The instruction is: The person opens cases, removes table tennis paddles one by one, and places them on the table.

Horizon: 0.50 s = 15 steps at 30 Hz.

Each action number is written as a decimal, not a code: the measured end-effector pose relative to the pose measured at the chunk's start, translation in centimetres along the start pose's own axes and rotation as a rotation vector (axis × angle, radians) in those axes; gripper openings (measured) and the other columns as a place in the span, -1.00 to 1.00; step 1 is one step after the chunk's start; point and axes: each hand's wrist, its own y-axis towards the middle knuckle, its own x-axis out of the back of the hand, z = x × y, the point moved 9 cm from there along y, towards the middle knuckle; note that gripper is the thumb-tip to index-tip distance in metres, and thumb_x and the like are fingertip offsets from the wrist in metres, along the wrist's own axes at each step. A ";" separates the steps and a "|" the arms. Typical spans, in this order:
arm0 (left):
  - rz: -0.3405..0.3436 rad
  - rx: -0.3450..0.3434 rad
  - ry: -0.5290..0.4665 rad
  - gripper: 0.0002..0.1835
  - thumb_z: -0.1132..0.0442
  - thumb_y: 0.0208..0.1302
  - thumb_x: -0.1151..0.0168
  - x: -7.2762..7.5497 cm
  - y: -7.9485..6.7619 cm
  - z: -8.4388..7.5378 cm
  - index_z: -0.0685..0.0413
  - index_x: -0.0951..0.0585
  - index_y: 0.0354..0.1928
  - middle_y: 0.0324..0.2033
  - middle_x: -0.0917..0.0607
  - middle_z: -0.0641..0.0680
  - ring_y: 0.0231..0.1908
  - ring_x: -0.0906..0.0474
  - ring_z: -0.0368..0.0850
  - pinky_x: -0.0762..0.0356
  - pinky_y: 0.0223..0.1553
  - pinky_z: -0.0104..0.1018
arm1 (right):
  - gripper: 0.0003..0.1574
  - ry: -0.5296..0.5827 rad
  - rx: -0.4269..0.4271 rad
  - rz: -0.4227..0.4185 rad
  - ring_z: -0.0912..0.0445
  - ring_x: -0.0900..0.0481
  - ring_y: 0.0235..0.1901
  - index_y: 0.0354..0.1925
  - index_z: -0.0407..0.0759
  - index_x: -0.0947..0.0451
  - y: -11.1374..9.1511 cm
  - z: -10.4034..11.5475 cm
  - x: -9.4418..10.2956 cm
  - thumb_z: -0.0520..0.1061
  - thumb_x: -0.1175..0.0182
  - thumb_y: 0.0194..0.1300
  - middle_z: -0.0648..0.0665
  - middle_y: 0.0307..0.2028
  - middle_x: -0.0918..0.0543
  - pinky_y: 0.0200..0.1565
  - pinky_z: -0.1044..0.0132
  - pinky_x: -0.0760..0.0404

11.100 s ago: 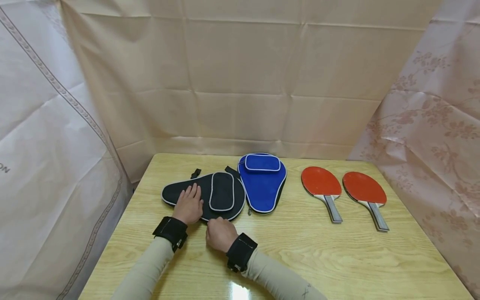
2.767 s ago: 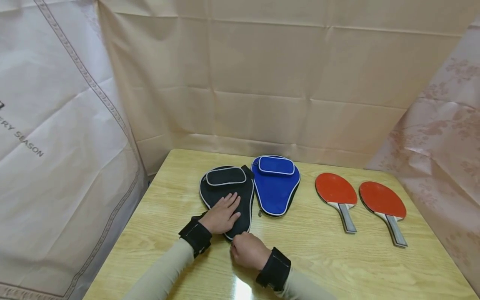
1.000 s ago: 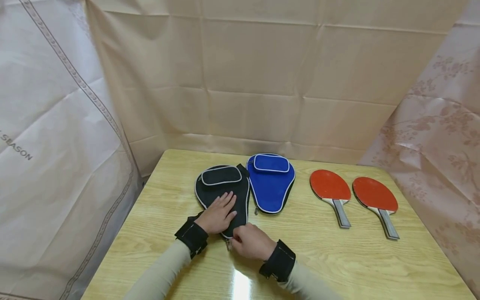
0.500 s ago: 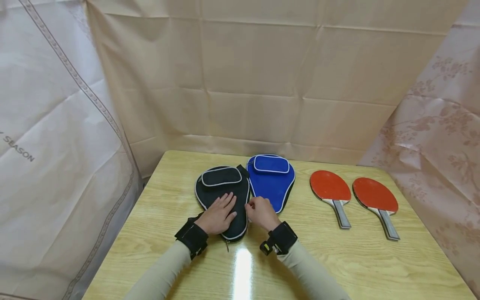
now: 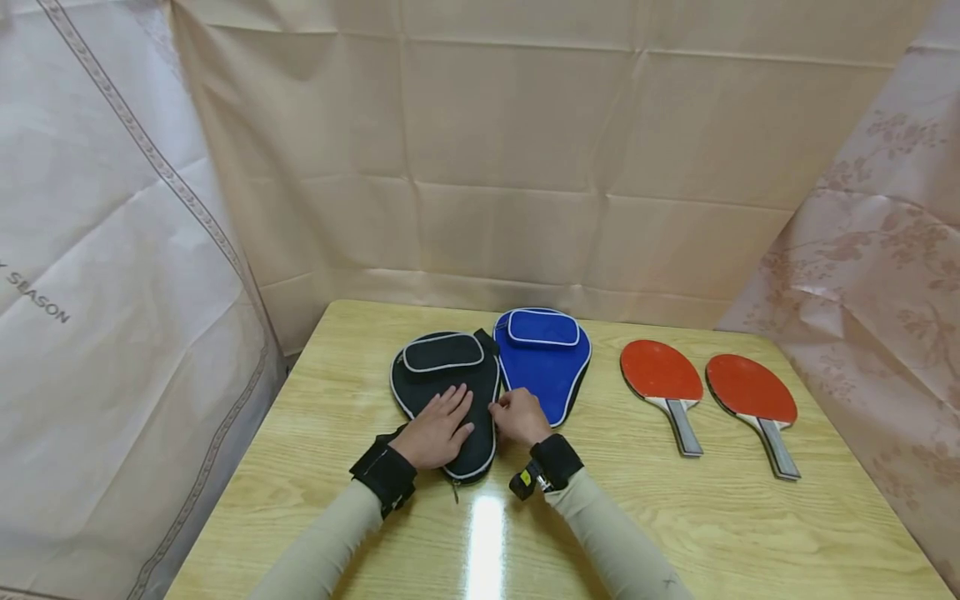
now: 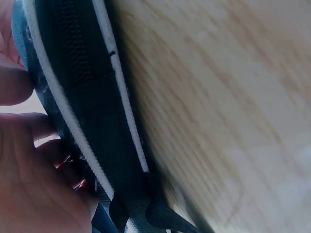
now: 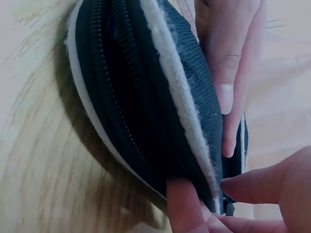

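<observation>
A black table tennis bat case (image 5: 450,417) with white piping lies with its narrow end towards me. My left hand (image 5: 433,429) rests flat on it, fingers spread. At the case's right edge, my right hand (image 5: 521,417) pinches the rim. In the right wrist view, the case's zipped side (image 7: 131,97) gapes, its teeth parted. One fingertip (image 7: 183,206) of the right hand is at the opening, and the thumb (image 7: 252,189) presses the rim from the other side. A zip pull (image 5: 455,492) hangs at the narrow end. The case's inside is too dark to make out.
A blue bat case (image 5: 536,371) lies against the black one, partly behind my right hand. Further right are two red bats, one nearer (image 5: 660,371) and one farther right (image 5: 750,390), with grey handles towards me. The wooden table (image 5: 375,550) backs onto a beige cloth (image 5: 487,167).
The black case, sideways in the oldest frame, has turned narrow end towards me. My right hand has moved from that end up to the right edge. The left hand stays on top lately.
</observation>
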 end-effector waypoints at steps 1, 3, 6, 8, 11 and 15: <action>-0.001 -0.002 -0.001 -0.40 0.07 0.58 0.15 0.0 0.0 0.0 0.30 -0.18 0.49 0.50 -0.15 0.27 0.51 0.00 0.19 0.00 0.49 0.08 | -0.69 0.011 -0.012 0.002 0.14 -0.60 -0.68 -0.44 -0.22 -0.70 0.0 -0.1 0.0 -0.11 -0.18 0.38 -0.05 -0.73 -0.62 -0.57 0.36 -0.44; -0.003 -0.005 0.002 -0.40 0.08 0.58 0.15 -0.1 0.0 0.0 0.30 -0.18 0.49 0.50 -0.15 0.27 0.51 0.00 0.19 0.00 0.49 0.08 | -0.71 0.030 -0.030 -0.003 0.14 -0.60 -0.69 -0.43 -0.22 -0.70 0.1 -0.2 -0.1 -0.10 -0.19 0.38 -0.05 -0.74 -0.62 -0.58 0.36 -0.44; 0.000 -0.006 -0.004 -0.40 0.08 0.58 0.15 -0.1 0.1 0.1 0.31 -0.17 0.49 0.50 -0.14 0.28 0.51 0.01 0.19 0.01 0.49 0.09 | -0.73 0.064 -0.044 -0.020 0.13 -0.60 -0.70 -0.43 -0.23 -0.67 0.2 -0.3 -0.1 -0.11 -0.21 0.36 -0.05 -0.73 -0.62 -0.59 0.35 -0.45; 0.002 -0.006 -0.010 -0.39 0.08 0.58 0.15 -0.1 0.0 0.1 0.31 -0.17 0.49 0.50 -0.14 0.28 0.51 0.01 0.20 0.01 0.49 0.09 | -0.74 0.084 -0.050 -0.032 0.13 -0.61 -0.71 -0.43 -0.23 -0.66 0.2 -0.3 -0.1 -0.11 -0.22 0.35 -0.05 -0.73 -0.62 -0.59 0.35 -0.46; 0.004 -0.006 -0.019 -0.39 0.08 0.58 0.14 0.0 0.0 0.1 0.32 -0.16 0.49 0.50 -0.13 0.28 0.51 0.02 0.19 0.02 0.49 0.08 | -0.74 0.097 -0.055 -0.047 0.14 -0.61 -0.71 -0.45 -0.23 -0.64 0.2 -0.3 -0.1 -0.12 -0.22 0.35 -0.04 -0.72 -0.61 -0.59 0.36 -0.46; -0.004 -0.008 -0.042 -0.39 0.10 0.57 0.12 0.0 -0.1 0.2 0.34 -0.17 0.48 0.50 -0.13 0.29 0.51 0.02 0.19 0.02 0.49 0.09 | -0.73 0.107 -0.052 -0.057 0.15 -0.61 -0.72 -0.49 -0.21 -0.62 0.3 -0.3 -0.2 -0.13 -0.22 0.34 -0.03 -0.73 -0.59 -0.59 0.37 -0.45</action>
